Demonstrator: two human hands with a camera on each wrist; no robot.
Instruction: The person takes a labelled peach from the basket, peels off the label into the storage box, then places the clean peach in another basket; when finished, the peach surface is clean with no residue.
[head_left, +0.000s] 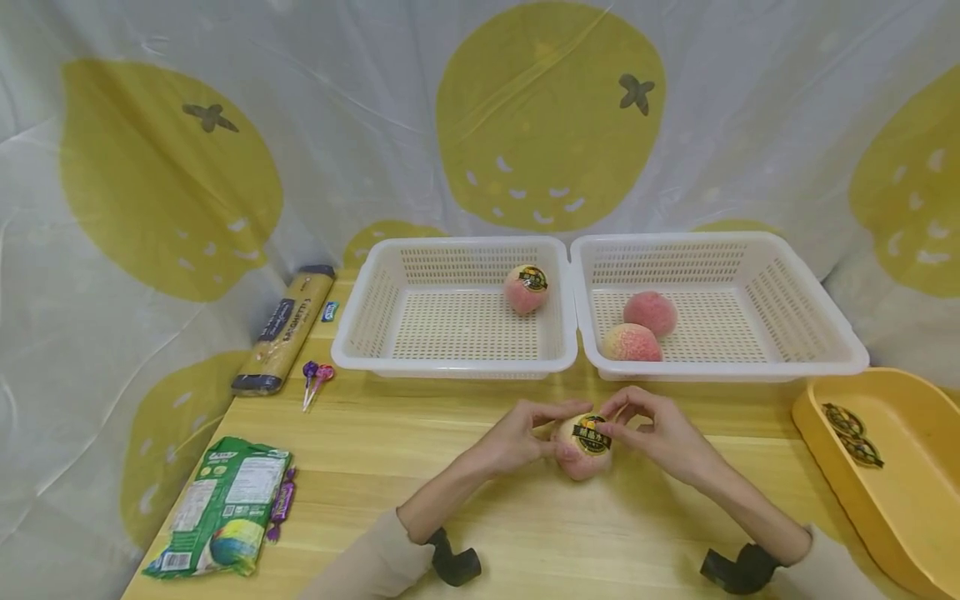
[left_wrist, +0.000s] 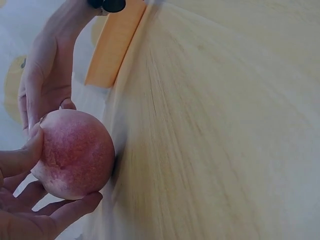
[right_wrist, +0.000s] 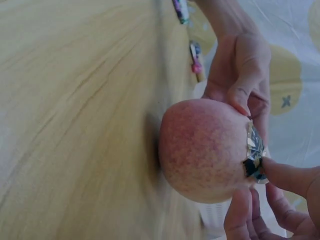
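A pink and cream peach (head_left: 576,463) rests on the wooden table in front of the baskets. The left hand (head_left: 516,437) grips it from the side, thumb and fingers around it. On top of the peach sits a black and gold sticker (head_left: 592,434). The right hand (head_left: 658,433) has curled fingers at that sticker. In the right wrist view, its thumb (right_wrist: 287,176) lies on the edge of the sticker (right_wrist: 254,150), with a fingertip against the peach (right_wrist: 200,150) below. The left wrist view shows the peach's bare pink side (left_wrist: 77,155).
A white basket (head_left: 453,365) holds one stickered peach (head_left: 525,293). Another white basket (head_left: 720,371) holds two peaches (head_left: 650,312). Two stickers (head_left: 862,451) cling inside an orange tub (head_left: 911,483). Spaghetti (head_left: 288,329), lollipops (head_left: 318,379), a green snack bag (head_left: 225,508) and wrapped candy (head_left: 282,502) lie left.
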